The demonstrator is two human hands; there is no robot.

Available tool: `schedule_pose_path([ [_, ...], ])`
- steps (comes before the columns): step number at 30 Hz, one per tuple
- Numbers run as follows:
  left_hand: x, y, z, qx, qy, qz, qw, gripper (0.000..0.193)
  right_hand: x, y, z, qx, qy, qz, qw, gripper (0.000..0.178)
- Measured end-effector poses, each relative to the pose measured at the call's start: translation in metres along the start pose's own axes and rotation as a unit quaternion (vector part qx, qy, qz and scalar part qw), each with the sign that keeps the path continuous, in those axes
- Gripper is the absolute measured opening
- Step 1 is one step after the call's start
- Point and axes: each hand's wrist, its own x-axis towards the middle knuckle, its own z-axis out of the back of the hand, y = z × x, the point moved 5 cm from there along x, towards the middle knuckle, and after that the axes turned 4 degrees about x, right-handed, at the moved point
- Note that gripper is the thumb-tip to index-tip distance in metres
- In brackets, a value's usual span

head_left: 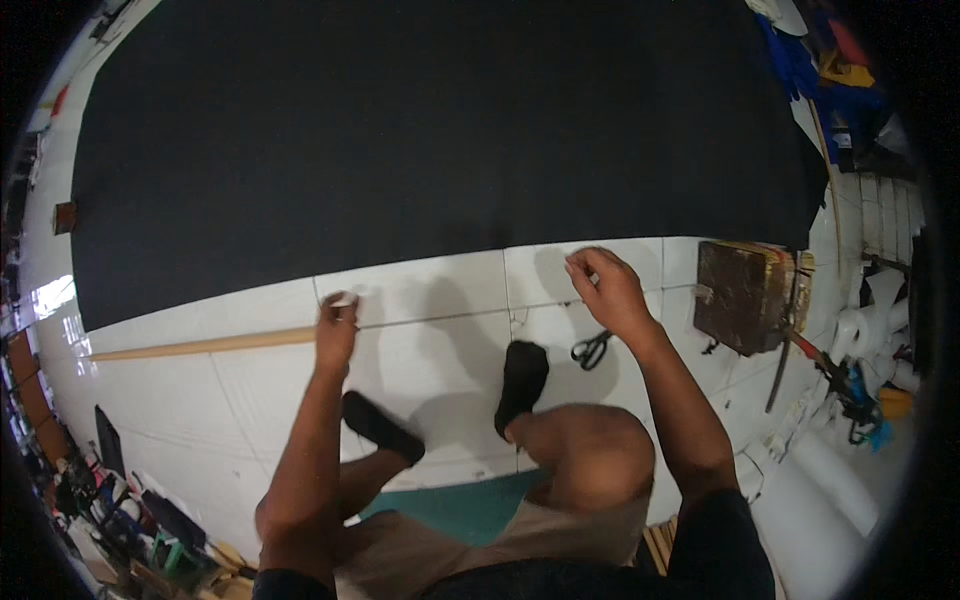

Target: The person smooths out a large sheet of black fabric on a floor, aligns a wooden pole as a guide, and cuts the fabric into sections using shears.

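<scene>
A large sheet of black cloth [440,130] lies spread over the white tiled floor [430,355], its near edge just beyond my hands. My left hand [337,325] is held near that edge with bent fingers closed together; a small pale spot shows at the fingertips, too small to name. Beside it ends a long, tapering wooden strip [210,344] that lies along the floor to the left. Over to the right, my right hand [610,292] has its fingers curled in toward the thumb, and whatever is between them is hidden. Black-handled scissors [592,350] lie below the right wrist.
A dark brown block-like box [738,295] stands at the cloth's near right corner. A small brown block [64,218] sits at its left edge. White rolls [830,480] lie at the lower right, mixed clutter [150,520] at the lower left. My black-socked feet [522,378] are on the tiles.
</scene>
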Motion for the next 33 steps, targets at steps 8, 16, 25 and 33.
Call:
schedule_pose_path([
  [8,0.154,0.078,0.043,-0.224,-0.279,0.075,0.931,0.050,0.121,-0.067,-0.163,-0.252,-0.061,0.307,0.916,0.036],
  [16,0.157,0.077,0.032,-0.311,-0.306,0.114,0.893,0.027,0.117,-0.091,-0.169,-0.232,-0.157,0.356,0.891,0.028],
  [25,0.197,0.158,0.140,0.632,-0.212,-0.101,0.738,0.026,0.114,-0.056,-0.205,-0.176,-0.125,0.405,0.888,0.036],
  [33,0.147,0.033,-0.003,-0.288,-0.316,0.211,0.879,0.062,0.085,-0.097,-0.144,-0.177,-0.119,0.239,0.947,0.038],
])
